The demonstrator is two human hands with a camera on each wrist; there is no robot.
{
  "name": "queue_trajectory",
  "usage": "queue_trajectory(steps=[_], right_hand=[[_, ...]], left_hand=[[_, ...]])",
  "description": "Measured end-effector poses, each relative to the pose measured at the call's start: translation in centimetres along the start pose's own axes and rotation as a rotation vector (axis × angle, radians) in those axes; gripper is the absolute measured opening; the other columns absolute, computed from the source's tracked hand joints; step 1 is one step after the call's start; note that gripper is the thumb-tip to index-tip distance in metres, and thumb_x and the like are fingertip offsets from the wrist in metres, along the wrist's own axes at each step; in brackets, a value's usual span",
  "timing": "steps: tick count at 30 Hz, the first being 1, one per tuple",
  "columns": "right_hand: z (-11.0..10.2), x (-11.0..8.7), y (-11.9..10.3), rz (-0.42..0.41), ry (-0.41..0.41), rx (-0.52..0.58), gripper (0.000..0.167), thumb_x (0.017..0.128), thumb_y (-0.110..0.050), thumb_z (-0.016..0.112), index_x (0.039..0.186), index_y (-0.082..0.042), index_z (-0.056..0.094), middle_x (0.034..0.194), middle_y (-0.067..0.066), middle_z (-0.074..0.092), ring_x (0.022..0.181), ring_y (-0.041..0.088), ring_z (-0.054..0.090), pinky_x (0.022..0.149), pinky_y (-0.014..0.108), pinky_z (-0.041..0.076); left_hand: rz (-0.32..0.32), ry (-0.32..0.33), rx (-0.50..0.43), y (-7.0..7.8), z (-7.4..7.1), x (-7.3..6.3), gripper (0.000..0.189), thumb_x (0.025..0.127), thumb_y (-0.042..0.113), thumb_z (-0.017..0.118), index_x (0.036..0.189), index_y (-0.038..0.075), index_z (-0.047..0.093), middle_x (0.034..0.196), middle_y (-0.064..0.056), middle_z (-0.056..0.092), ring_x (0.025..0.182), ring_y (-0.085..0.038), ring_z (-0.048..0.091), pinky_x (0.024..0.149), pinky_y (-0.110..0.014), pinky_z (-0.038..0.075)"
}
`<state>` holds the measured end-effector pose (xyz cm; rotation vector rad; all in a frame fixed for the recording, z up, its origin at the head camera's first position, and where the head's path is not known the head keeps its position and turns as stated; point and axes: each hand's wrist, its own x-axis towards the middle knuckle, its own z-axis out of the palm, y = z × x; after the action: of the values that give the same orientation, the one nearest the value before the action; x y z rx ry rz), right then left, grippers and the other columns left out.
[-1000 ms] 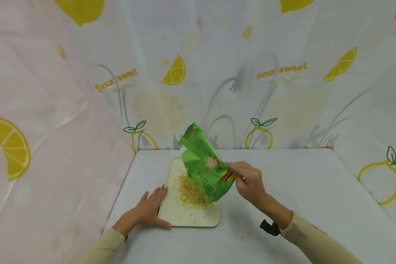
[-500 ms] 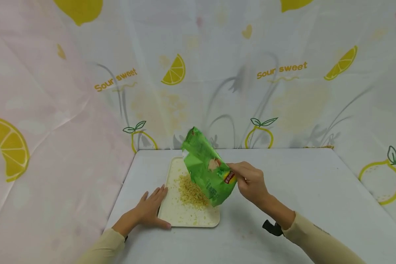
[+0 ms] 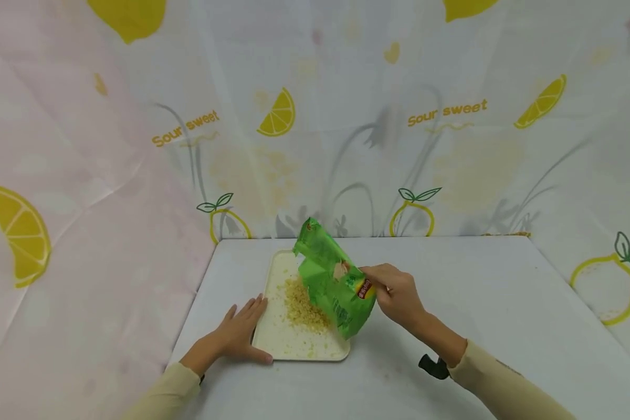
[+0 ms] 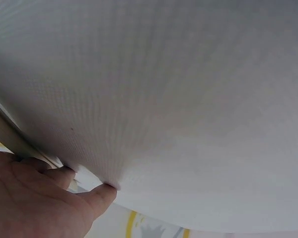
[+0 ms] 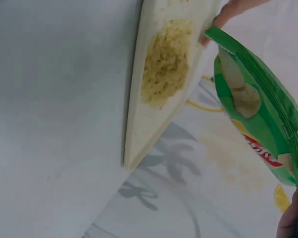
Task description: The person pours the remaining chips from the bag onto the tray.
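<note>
In the head view, my right hand (image 3: 397, 293) pinches the right edge of a green chip bag (image 3: 332, 280), which slants over the right side of a cream tray (image 3: 294, 347). A heap of yellowish crumbs (image 3: 300, 306) lies in the middle of the tray, partly hidden behind the bag. Fingers spread, my left hand (image 3: 241, 331) rests at the tray's left edge, its thumb along the near corner. The right wrist view shows the chip bag (image 5: 260, 106) from its sealed edge, with crumbs (image 5: 166, 64) on the tray beyond. Left fingertips touch the white surface in the left wrist view.
The tray stands on a white-covered table (image 3: 483, 309). A printed lemon curtain (image 3: 315, 157) hangs along the table's back edge, and a pinkish cloth wall (image 3: 94, 262) borders it at left. A few small crumbs lie scattered around the tray's heap.
The bag has come down and slightly to the right, still pinched in my right hand. My left hand and the tray have stayed in place.
</note>
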<state>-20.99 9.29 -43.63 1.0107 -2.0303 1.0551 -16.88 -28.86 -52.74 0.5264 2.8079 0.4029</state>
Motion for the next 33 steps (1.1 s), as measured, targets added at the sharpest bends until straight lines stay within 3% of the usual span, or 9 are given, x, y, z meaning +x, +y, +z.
queue_trajectory(steps=[6,10,16,18,26,29,33], right_hand=[[-2.3,1.9,-0.1,0.030,0.107,0.084,0.027,0.082,0.021,0.063,0.100,0.005,0.075,0.087,0.016,0.075,0.064,0.017,0.065,0.060,0.011,0.049],[-2.9,2.8,-0.4,-0.001,0.172,0.132,0.028,0.083,0.022,0.061,0.100,0.006,0.075,0.085,0.017,0.073,0.057,0.014,0.055,0.052,0.013,0.045],[-1.0,1.2,0.0,0.031,-0.030,0.122,0.029,0.085,0.020,0.060,0.102,0.003,0.076,0.089,0.014,0.076,0.070,0.018,0.068,0.062,0.016,0.052],[-0.6,0.7,0.1,0.041,-0.065,0.080,0.030,0.086,0.019,0.061,0.104,0.001,0.076,0.091,0.011,0.076,0.076,0.018,0.070,0.065,0.016,0.054],[-1.3,1.4,-0.2,0.037,0.080,0.024,0.026,0.085,0.016,0.064,0.103,0.002,0.075,0.091,0.013,0.075,0.074,0.020,0.069,0.064,0.014,0.053],[-1.3,0.9,-0.5,0.130,0.097,0.041,0.022,0.088,0.014,0.063,0.103,0.003,0.073,0.091,0.014,0.074,0.067,0.016,0.066,0.057,0.014,0.052],[-0.5,-1.1,-0.7,0.336,0.084,0.139,0.016,0.095,0.007,0.058,0.106,0.003,0.069,0.091,0.015,0.072,0.059,0.012,0.064,0.050,0.021,0.054]], left_hand=[[-0.001,0.001,0.000,-0.4,0.0,0.0,0.139,0.061,0.085,0.068,0.159,0.004,0.011,0.166,-0.019,0.011,0.152,-0.039,0.014,0.114,-0.072,0.011],[-0.011,-0.010,0.005,-0.6,0.0,-0.1,0.139,0.061,0.085,0.068,0.159,0.004,0.010,0.166,-0.018,0.010,0.152,-0.039,0.014,0.113,-0.072,0.011],[-0.013,0.001,0.017,-0.6,0.0,0.1,0.139,0.061,0.084,0.070,0.159,0.004,0.011,0.166,-0.019,0.011,0.152,-0.039,0.014,0.114,-0.071,0.012],[-0.007,-0.001,0.016,-0.5,0.1,0.3,0.139,0.061,0.085,0.068,0.159,0.005,0.010,0.166,-0.018,0.011,0.153,-0.038,0.013,0.115,-0.070,0.011],[-0.004,0.006,0.011,-0.2,-0.1,0.5,0.139,0.061,0.082,0.071,0.159,0.003,0.011,0.166,-0.019,0.011,0.152,-0.040,0.014,0.114,-0.071,0.011],[-0.009,0.006,0.001,0.0,-0.3,0.5,0.139,0.061,0.081,0.072,0.158,0.003,0.012,0.165,-0.019,0.012,0.152,-0.040,0.015,0.114,-0.071,0.012],[-0.008,0.024,0.001,0.4,-0.4,-0.1,0.140,0.060,0.078,0.075,0.158,0.000,0.012,0.164,-0.022,0.013,0.150,-0.043,0.018,0.111,-0.074,0.013]])
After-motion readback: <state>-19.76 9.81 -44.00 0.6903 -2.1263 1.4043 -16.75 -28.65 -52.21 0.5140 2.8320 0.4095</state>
